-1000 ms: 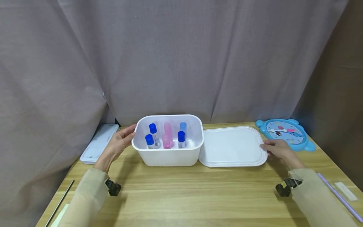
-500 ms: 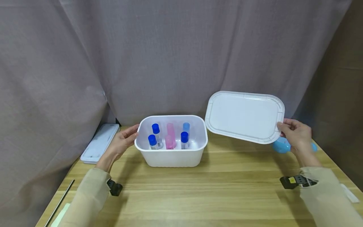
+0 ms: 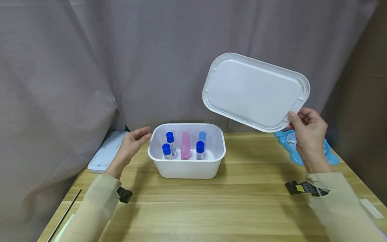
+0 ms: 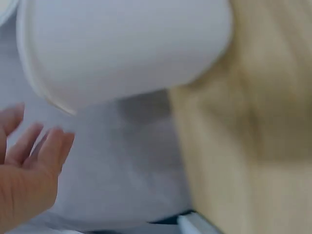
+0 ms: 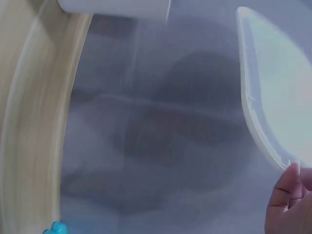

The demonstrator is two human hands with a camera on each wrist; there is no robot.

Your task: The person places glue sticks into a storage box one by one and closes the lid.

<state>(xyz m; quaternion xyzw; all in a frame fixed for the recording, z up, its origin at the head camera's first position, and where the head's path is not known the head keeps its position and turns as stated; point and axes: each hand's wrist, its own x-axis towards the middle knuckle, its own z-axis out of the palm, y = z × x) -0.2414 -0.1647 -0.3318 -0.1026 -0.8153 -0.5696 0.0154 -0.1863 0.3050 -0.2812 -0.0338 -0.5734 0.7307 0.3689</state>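
A white plastic bin (image 3: 186, 169) stands on the wooden table, with several small capped bottles inside: dark blue caps (image 3: 200, 147), pink ones (image 3: 185, 151) and a light blue one (image 3: 202, 135). My left hand (image 3: 130, 147) is just left of the bin, fingers relaxed and holding nothing; in the left wrist view a small gap separates the fingertips from the rim. My right hand (image 3: 309, 132) pinches a white rectangular lid (image 3: 255, 92) by its lower right corner, thumb on the near face. The lid is raised and tilted above the table, right of the bin.
A blue toy clock (image 3: 291, 141) lies at the back right, partly behind the right hand. A flat white case (image 3: 107, 151) is at the left edge. A thin metal rod (image 3: 65, 215) lies front left, a white block (image 3: 371, 208) at right. Grey curtain (image 3: 169, 60) hangs behind.
My right hand has lifted the lid off the table, turning it up to face me and moving it up and left. My left hand has come away from the bin's rim.
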